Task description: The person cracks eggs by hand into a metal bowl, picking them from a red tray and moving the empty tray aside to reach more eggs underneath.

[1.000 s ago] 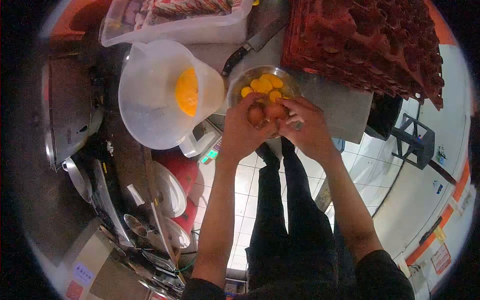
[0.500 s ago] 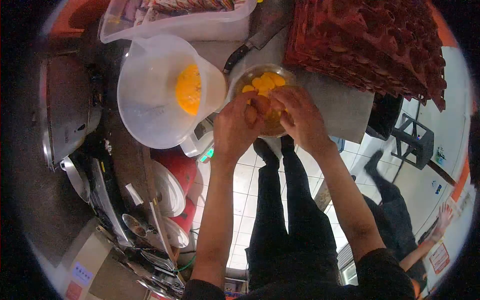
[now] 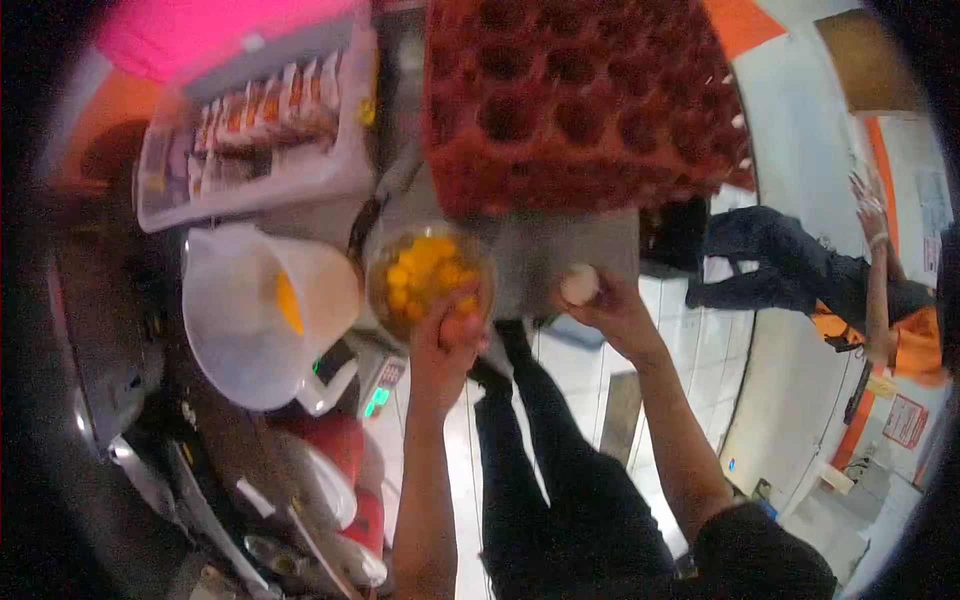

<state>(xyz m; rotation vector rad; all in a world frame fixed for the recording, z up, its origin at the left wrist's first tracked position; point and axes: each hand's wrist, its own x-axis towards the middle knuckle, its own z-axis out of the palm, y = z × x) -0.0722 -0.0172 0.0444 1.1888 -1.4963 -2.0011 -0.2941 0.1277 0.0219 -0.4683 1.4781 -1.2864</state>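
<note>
A round see-through bowl (image 3: 374, 300) holds several raw egg yolks (image 3: 425, 265). At its near edge is my left hand (image 3: 442, 345), its fingers wrapped round a brown egg (image 3: 455, 331); motion blurs it. My right hand (image 3: 618, 315) is off to the right of the bowl, beside the counter edge. It grips an eggshell (image 3: 580, 285) whose pale inside faces up. Left of the bowl stands a white plastic jug (image 3: 230, 320) with yellow egg visible inside.
A tall stack of red egg trays (image 3: 580, 130) stands behind the bowl. A plastic tub (image 3: 250, 205) of packets sits back left. Below the jug is a scale with a lit green display (image 3: 377, 402). Another person (image 3: 790, 260) is at the far right.
My hands have parted: the right has moved away rightward with an eggshell, while the left stays by the bowl. My view has turned, with the trays and tub shifting left.
</note>
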